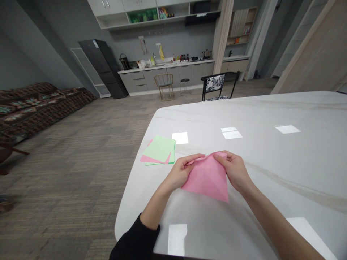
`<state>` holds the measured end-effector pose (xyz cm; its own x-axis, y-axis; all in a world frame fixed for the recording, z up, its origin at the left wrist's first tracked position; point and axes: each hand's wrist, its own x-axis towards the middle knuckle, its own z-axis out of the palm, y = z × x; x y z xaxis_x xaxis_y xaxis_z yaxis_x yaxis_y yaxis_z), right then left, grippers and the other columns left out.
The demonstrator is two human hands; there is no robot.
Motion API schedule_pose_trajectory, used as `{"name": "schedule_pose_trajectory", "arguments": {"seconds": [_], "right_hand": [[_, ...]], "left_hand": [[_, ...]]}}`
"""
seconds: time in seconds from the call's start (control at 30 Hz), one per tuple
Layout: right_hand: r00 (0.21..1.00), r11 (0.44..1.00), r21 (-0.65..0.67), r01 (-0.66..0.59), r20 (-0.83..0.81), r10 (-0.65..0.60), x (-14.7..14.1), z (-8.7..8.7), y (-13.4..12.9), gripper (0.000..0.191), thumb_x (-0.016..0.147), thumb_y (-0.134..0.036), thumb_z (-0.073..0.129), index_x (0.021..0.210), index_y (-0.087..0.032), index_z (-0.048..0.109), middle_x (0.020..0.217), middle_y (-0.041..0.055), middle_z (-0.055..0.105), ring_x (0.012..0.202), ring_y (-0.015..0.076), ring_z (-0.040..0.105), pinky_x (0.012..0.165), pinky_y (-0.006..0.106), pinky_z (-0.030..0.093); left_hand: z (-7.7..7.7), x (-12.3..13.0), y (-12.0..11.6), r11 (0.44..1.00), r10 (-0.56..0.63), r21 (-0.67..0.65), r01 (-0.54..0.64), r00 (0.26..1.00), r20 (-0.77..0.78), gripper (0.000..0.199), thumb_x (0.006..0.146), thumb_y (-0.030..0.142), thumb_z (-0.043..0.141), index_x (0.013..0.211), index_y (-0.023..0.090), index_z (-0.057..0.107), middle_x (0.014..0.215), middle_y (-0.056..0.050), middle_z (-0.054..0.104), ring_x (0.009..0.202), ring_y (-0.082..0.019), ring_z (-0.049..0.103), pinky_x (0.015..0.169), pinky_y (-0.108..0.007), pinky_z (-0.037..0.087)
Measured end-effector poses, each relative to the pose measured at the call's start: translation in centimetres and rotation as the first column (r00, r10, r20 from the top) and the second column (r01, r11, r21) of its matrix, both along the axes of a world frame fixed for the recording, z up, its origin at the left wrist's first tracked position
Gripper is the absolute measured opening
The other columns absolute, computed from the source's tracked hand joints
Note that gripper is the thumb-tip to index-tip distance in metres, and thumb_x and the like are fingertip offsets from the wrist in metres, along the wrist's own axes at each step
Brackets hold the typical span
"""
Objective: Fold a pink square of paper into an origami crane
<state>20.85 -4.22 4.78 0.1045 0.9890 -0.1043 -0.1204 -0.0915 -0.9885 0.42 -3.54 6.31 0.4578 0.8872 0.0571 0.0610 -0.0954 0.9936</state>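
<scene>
A sheet of pink paper (208, 177) is held up above the white table, its lower edge tilted toward me. My left hand (184, 169) grips its upper left edge between thumb and fingers. At the upper right corner, my right hand (234, 168) pinches the sheet, thumb in front and fingers behind. Faint crease lines run across the paper, and its top edge bends slightly between the hands. Left of my hands lies a loose stack of green paper (160, 148), with a pink sheet (151, 159) sticking out beneath the top one.
The glossy white table (271, 151) has its left edge just beyond the paper stack. A black chair (217, 85) stands at its far side. Farther back are a gold chair (165, 85), a round stool (185, 82), a kitchen counter (173, 65) and a dark fridge (104, 68). A patterned couch (35, 104) is at left.
</scene>
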Motion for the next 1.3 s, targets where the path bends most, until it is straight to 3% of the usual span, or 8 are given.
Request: {"name": "schedule_pose_trajectory", "arguments": {"seconds": [0.23,0.33,0.43,0.5,0.6,0.9,1.03,1.3], "right_hand": [[0.994,1.000,-0.017,0.023,-0.104,-0.025,-0.1,0.0,0.2,0.023,0.074,-0.038,0.074,0.078,-0.017,0.063,0.059,-0.0021,0.057,0.052,0.0108,0.048,0.048,0.021,0.036],[0.998,0.998,0.053,-0.027,-0.050,0.029,-0.3,0.1,0.0,0.022,0.077,-0.038,0.072,0.080,-0.018,0.064,0.063,-0.0006,0.060,0.056,0.0121,0.050,0.051,0.023,0.038],[0.994,0.989,0.104,-0.101,-0.018,0.103,-0.6,0.2,-0.3,0.021,0.078,-0.037,0.071,0.081,-0.017,0.065,0.071,0.0022,0.064,0.064,0.0143,0.055,0.057,0.024,0.042],[0.992,0.988,0.102,-0.120,-0.014,0.122,-0.7,0.3,-0.5,0.021,0.078,-0.036,0.071,0.083,-0.017,0.066,0.074,0.0029,0.065,0.066,0.0149,0.056,0.059,0.024,0.043],[0.993,0.990,0.083,-0.116,-0.004,0.117,-0.7,0.3,-0.5,0.021,0.077,-0.037,0.071,0.082,-0.017,0.067,0.074,0.0029,0.065,0.066,0.0150,0.056,0.059,0.025,0.043],[0.984,0.988,0.003,-0.154,0.089,0.153,-0.5,0.4,-0.5,0.035,0.080,-0.050,0.064,0.068,-0.018,0.057,0.062,-0.0021,0.053,0.055,0.0123,0.045,0.051,0.024,0.034],[0.961,0.986,0.009,-0.166,0.224,0.160,-0.4,0.3,-0.3,0.039,0.081,-0.052,0.061,0.063,-0.019,0.050,0.059,-0.0030,0.045,0.054,0.0115,0.039,0.049,0.023,0.029],[0.827,0.971,0.181,-0.157,0.562,0.029,-1.0,0.4,-0.5,0.043,0.086,-0.043,0.055,0.058,-0.020,0.033,0.055,-0.0052,0.031,0.054,0.0112,0.031,0.051,0.025,0.024]], "left_hand": [[0.5,-0.5,-0.1,0.988,-0.152,-0.019,0.153,0.988,0.038,0.039,0.075,0.013,0.051,0.109,0.019,0.071,0.122,-0.007,0.065,0.112,-0.026,0.056,0.088,-0.031,0.043],[-0.1,0.0,0.0,0.996,-0.045,-0.071,0.049,0.998,0.050,0.025,0.084,0.031,0.055,0.089,0.014,0.073,0.093,-0.008,0.070,0.087,-0.020,0.061,0.074,-0.027,0.043],[-1.2,1.0,0.1,0.981,0.131,-0.146,-0.125,0.991,0.030,0.035,0.077,0.044,0.067,0.062,0.015,0.056,0.053,0.003,0.052,0.050,-0.009,0.046,0.051,-0.021,0.031],[-1.7,1.5,0.0,0.963,0.181,-0.219,-0.159,0.980,0.086,0.036,0.071,0.045,0.074,0.071,0.016,0.052,0.053,0.006,0.050,0.046,-0.007,0.042,0.047,-0.020,0.028],[-1.8,1.8,-0.1,0.955,0.117,-0.283,-0.089,0.989,0.086,0.038,0.066,0.043,0.078,0.080,0.016,0.056,0.057,0.004,0.056,0.049,-0.008,0.047,0.047,-0.019,0.030],[-1.4,1.3,-0.6,0.900,-0.026,-0.428,0.082,0.990,0.135,0.036,0.066,0.043,0.078,0.067,0.012,0.060,0.058,0.000,0.058,0.047,-0.007,0.047,0.047,-0.020,0.029],[-1.6,1.3,-0.5,0.878,-0.044,-0.467,0.106,0.989,0.142,0.033,0.068,0.040,0.077,0.068,0.011,0.060,0.060,-0.001,0.058,0.049,-0.008,0.048,0.047,-0.020,0.030],[-1.2,2.3,-0.7,0.893,-0.018,-0.447,0.048,0.997,0.072,0.028,0.067,0.030,0.075,0.083,0.014,0.059,0.070,0.001,0.056,0.058,-0.010,0.050,0.052,-0.021,0.036]]}}
